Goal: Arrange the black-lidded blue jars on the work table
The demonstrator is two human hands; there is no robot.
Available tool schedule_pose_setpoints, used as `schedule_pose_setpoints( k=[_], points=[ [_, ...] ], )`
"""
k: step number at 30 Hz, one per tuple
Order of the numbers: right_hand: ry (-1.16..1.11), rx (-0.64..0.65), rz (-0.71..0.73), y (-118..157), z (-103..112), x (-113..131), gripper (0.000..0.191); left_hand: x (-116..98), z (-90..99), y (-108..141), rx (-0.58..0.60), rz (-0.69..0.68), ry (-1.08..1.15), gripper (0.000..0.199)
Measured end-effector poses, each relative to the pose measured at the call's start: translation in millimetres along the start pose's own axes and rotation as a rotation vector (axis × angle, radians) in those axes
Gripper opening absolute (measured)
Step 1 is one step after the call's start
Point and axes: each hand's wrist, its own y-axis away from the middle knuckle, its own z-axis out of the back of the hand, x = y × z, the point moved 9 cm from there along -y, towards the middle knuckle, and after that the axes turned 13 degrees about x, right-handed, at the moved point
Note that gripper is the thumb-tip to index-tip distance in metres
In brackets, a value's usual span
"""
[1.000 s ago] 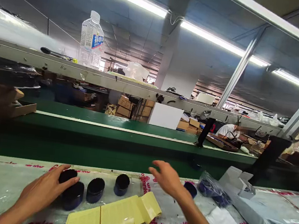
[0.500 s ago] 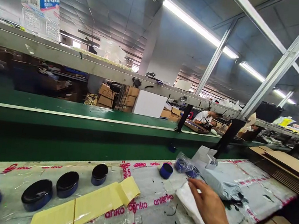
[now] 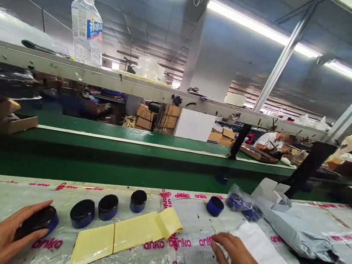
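Observation:
My left hand is wrapped round the side of a round dark-blue piece with a glossy black top, at the left of the bench. Beside it stand several similar round pieces in a slanting row, the closest being a black-topped one. A strip of yellow paper lies to the right of them, its far end curled. Over the bench at the right, my right hand has its fingers apart and holds nothing. A white cloth or wipe lies flat just beyond it, partly hidden by the hand.
A smaller blue round piece stands near the back edge. Next to it are bagged blue pieces, an opened white box and a grey plastic packet. Behind runs a green surface, with a bottle on the shelf above.
The view has turned left. My right hand has let go of the white cloth, which now lies spread out, and has moved left of it. My left hand still grips the round piece.

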Motion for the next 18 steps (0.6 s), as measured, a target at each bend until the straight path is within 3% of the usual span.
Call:
schedule_pose_setpoints(
  k=[3,7,11,13,16,18],
  points=[
    [-0.062,0.057,0.094,-7,-23,26,0.038,-7,-2.5,7,0.100,-0.033,0.084,0.053],
    [-0.190,0.186,0.209,-22,-54,72,0.035,-33,3.6,20,0.100,-0.050,0.064,0.062],
    [-0.132,0.259,0.253,-51,-69,117,0.035,-33,-2.0,24,0.128,-0.015,0.115,0.065],
    [-0.039,0.266,0.133,-67,-74,116,0.050,-29,-0.5,27,0.086,-0.002,0.114,0.069],
    [-0.041,0.365,-0.139,-81,-86,87,0.070,-34,11.3,41,-0.065,-0.006,0.058,0.070],
    [-0.128,0.419,-0.245,-80,-95,68,0.076,-46,18.1,56,-0.171,0.009,0.047,0.059]
  ],
)
